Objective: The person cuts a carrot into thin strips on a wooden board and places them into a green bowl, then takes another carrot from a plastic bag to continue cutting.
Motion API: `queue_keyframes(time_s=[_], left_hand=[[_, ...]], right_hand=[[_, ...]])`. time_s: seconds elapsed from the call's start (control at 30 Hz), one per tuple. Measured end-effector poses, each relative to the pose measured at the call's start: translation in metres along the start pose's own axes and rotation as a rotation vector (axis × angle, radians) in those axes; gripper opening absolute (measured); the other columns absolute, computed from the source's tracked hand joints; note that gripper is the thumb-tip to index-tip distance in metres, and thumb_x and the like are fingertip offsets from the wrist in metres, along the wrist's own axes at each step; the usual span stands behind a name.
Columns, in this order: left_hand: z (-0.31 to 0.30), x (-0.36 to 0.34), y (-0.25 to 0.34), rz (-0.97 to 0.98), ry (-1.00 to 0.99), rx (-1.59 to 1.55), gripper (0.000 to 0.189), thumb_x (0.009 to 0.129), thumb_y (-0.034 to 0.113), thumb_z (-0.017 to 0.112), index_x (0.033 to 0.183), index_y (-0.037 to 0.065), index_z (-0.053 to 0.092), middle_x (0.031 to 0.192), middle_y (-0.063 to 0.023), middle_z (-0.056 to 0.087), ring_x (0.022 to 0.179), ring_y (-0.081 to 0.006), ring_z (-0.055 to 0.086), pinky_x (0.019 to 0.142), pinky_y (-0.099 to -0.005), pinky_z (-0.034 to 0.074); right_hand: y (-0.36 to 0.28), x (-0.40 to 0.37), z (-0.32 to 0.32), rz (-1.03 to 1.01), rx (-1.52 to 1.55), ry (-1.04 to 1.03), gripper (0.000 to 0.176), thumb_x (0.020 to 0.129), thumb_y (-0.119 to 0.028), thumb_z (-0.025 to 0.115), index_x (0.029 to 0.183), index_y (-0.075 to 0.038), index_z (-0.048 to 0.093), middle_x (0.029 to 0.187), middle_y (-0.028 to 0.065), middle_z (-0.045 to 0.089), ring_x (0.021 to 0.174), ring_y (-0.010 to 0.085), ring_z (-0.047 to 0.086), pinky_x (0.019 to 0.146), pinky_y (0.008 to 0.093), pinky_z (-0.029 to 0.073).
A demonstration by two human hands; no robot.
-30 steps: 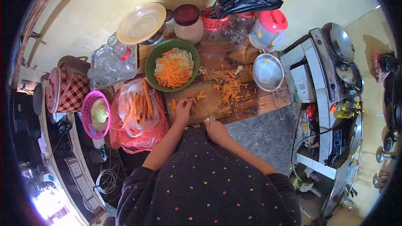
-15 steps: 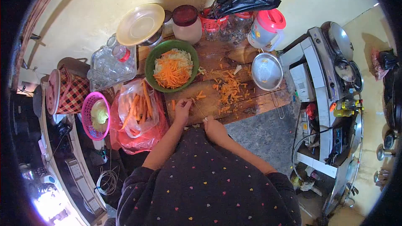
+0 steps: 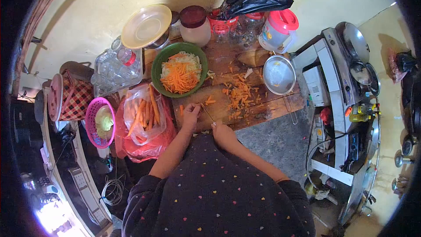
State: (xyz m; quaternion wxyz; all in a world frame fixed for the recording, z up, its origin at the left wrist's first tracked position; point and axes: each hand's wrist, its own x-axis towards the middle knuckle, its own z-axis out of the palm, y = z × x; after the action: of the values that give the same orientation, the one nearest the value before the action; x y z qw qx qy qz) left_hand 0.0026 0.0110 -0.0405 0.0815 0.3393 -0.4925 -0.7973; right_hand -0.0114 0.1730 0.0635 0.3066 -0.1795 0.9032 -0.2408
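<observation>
My right hand (image 3: 224, 133) is closed around the handle of a knife (image 3: 208, 113) near the front edge of the wooden table. The thin blade points up and left toward my left hand (image 3: 191, 112). That hand's fingers are pinched together beside the blade tip, and what they hold is too small to make out. A few cut carrot sticks (image 3: 210, 100) lie just beyond the blade. Behind my left hand stands a green bowl (image 3: 155, 75) with shredded orange carrot (image 3: 179, 81) and pale shreds in it. Orange carrot scraps (image 3: 242, 93) are scattered to the right.
Left of my arm, whole carrots (image 3: 144, 115) lie in a plastic bag on a red bag (image 3: 133, 150). A pink basket (image 3: 88, 123) holds pale green cabbage (image 3: 104, 122). A metal strainer (image 3: 280, 77) rests at the right edge; jars and a pitcher (image 3: 275, 37) stand behind.
Hardly anything differs. My right hand has shifted very slightly with the knife, and my left hand stays in nearly the same spot.
</observation>
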Motion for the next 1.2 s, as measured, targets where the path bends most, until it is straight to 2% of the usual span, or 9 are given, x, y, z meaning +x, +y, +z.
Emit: queue_keyframes(time_s=[0.07,0.27,0.47,0.67,0.77,0.9,1.1,1.2], left_hand=[[0.003,-0.002,0.003,0.035,0.002,0.012,0.008,0.083,0.010,0.057,0.075,0.009,0.054,0.065,0.0037,0.051,0.052,-0.0050,0.043,0.046,-0.0196,0.033],[-0.002,0.004,-0.005,0.047,-0.003,0.111,0.010,0.084,0.012,0.057,0.075,0.010,0.054,0.067,0.0035,0.052,0.055,-0.0047,0.044,0.047,-0.0191,0.033],[0.001,0.000,0.001,0.030,0.004,0.106,0.012,0.084,0.014,0.057,0.074,0.010,0.054,0.069,0.0026,0.055,0.058,-0.0058,0.046,0.050,-0.0205,0.036],[0.008,-0.006,0.011,0.023,0.039,0.151,0.014,0.085,0.016,0.057,0.073,0.009,0.054,0.069,0.0021,0.056,0.057,-0.0058,0.047,0.051,-0.0204,0.036],[0.004,-0.002,0.007,-0.003,0.020,0.099,0.013,0.085,0.015,0.058,0.074,0.009,0.055,0.070,0.0016,0.057,0.057,-0.0053,0.047,0.050,-0.0201,0.036],[0.010,-0.008,0.015,0.002,0.056,0.139,0.013,0.084,0.014,0.058,0.073,0.008,0.055,0.069,0.0012,0.057,0.056,-0.0051,0.046,0.047,-0.0190,0.035],[0.007,-0.004,0.011,-0.026,0.009,0.031,0.012,0.084,0.014,0.058,0.074,0.008,0.056,0.071,-0.0002,0.058,0.055,-0.0051,0.046,0.046,-0.0185,0.033],[0.005,-0.002,0.007,0.001,0.034,0.111,0.011,0.084,0.014,0.058,0.076,0.008,0.055,0.074,-0.0013,0.059,0.055,-0.0052,0.046,0.046,-0.0187,0.034]], right_hand=[[-0.001,0.002,-0.002,0.018,-0.015,-0.055,0.033,0.091,-0.029,0.036,0.099,0.001,0.045,0.081,0.0257,0.060,0.078,0.0400,0.060,0.069,0.0499,0.046],[0.004,0.008,0.002,-0.018,0.024,-0.051,0.034,0.091,-0.029,0.037,0.095,0.002,0.049,0.082,0.0264,0.060,0.080,0.0399,0.060,0.070,0.0483,0.046],[-0.001,0.008,-0.001,0.020,0.033,-0.024,0.033,0.090,-0.028,0.039,0.093,0.002,0.050,0.080,0.0255,0.060,0.078,0.0397,0.060,0.070,0.0493,0.046],[0.004,0.011,0.006,-0.028,-0.032,0.013,0.033,0.091,-0.029,0.038,0.092,0.002,0.049,0.076,0.0241,0.061,0.073,0.0399,0.060,0.065,0.0488,0.048],[0.008,0.015,0.011,-0.044,0.058,0.002,0.032,0.091,-0.028,0.038,0.089,0.003,0.047,0.078,0.0279,0.058,0.075,0.0432,0.057,0.068,0.0516,0.043],[0.012,0.018,0.016,-0.059,0.042,0.020,0.033,0.091,-0.028,0.038,0.091,0.003,0.049,0.078,0.0272,0.059,0.075,0.0423,0.058,0.068,0.0507,0.045],[0.012,0.022,0.016,-0.049,0.025,-0.001,0.034,0.091,-0.029,0.038,0.095,0.003,0.048,0.078,0.0265,0.060,0.076,0.0418,0.060,0.068,0.0496,0.047],[0.013,0.023,0.018,-0.045,0.021,0.009,0.034,0.090,-0.030,0.039,0.095,0.003,0.048,0.078,0.0267,0.060,0.076,0.0417,0.060,0.068,0.0497,0.047]])
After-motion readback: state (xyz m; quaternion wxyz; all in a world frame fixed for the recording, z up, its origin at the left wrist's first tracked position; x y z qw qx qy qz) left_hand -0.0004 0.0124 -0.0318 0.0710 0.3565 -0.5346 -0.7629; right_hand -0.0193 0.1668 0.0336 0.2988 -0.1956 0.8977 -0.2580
